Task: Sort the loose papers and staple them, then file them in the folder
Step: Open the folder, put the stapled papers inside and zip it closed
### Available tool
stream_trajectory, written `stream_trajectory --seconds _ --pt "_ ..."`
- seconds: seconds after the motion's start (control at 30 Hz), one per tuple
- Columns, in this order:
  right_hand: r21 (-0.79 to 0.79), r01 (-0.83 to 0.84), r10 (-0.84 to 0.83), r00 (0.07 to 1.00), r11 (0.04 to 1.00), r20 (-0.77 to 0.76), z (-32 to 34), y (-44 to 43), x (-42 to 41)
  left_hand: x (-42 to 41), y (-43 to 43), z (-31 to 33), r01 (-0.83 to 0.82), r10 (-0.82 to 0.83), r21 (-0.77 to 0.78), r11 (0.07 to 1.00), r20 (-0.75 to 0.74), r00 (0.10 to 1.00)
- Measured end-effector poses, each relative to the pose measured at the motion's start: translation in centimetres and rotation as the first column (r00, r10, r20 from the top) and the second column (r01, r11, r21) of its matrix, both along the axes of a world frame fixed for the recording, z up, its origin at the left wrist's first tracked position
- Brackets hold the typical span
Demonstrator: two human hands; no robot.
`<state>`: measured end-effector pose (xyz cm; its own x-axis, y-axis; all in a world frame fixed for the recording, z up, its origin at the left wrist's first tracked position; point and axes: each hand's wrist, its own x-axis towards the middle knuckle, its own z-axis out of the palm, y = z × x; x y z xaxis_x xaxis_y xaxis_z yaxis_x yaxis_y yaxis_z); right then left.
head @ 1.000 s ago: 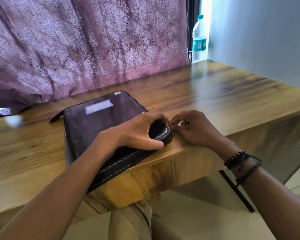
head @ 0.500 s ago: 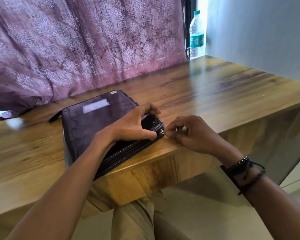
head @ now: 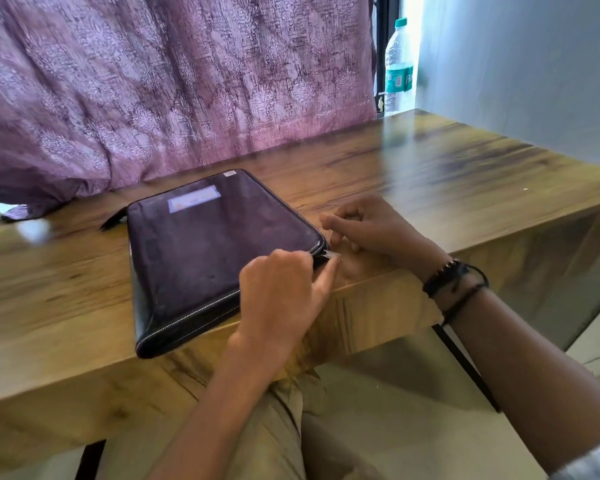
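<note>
Black folder [head: 215, 258] (corner) in left hand [head: 278, 296]

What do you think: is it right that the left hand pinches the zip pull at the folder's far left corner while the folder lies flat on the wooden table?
Not quite: the corner is wrong. The head view shows the left hand pinching the zip pull at the folder's near right corner, not the far left one. The folder does lie flat on the wooden table.

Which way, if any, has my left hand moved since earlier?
Yes. The left hand slid off the folder top toward the near table edge, now pinching the corner zipper pull.
</note>
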<state>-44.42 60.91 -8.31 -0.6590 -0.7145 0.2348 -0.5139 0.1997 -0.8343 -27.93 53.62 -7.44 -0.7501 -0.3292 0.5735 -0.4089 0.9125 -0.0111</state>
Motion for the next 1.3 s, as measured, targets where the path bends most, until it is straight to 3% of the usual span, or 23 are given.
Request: stream_trajectory --seconds 0.13,0.33,0.47,0.67,0.87,1.03,1.17,1.3 --pt "0.034 -0.051 0.045 0.985 0.998 0.169 1.3 -2.9 -0.7 -1.7 2.5 0.8 -0.108 0.1 0.084 0.991 0.096 0.99" --pt "0.171 -0.175 0.142 0.972 0.97 0.188 1.5 -4.6 -2.3 -4.5 2.6 0.4 -0.245 0.237 0.219 0.944 0.064 0.969" --pt "0.185 -0.181 0.14 0.967 0.966 0.212 1.6 -4.9 -2.8 -4.4 3.4 0.7 -0.243 0.23 0.256 0.936 0.081 0.97" --pt "0.097 -0.165 0.149 0.977 0.982 0.153 0.6 -4.7 -2.6 -1.7 2.7 0.9 -0.227 0.201 0.246 0.942 0.13 0.971" --pt "0.053 -0.12 0.112 0.985 0.991 0.134 -0.1 -5.0 -2.7 6.4 -1.8 0.8 -0.369 0.341 0.236 0.899 0.151 0.928" --pt "0.08 -0.079 0.073 0.995 0.994 0.074 -0.3 -5.2 -2.6 13.8 -5.4 0.2 -0.437 0.435 0.326 0.838 0.083 0.896" --pt "0.016 0.009 -0.009 1.0 1.0 -0.024 -0.6 -5.0 -2.0 14.5 -5.2 -0.5 -0.433 0.449 0.331 0.838 0.029 0.893" --pt "-0.054 -0.008 0.005 0.999 0.998 -0.048 -0.6 -3.8 -0.7 14.0 -4.6 -0.1 -0.418 0.456 0.329 0.846 -0.043 0.889"
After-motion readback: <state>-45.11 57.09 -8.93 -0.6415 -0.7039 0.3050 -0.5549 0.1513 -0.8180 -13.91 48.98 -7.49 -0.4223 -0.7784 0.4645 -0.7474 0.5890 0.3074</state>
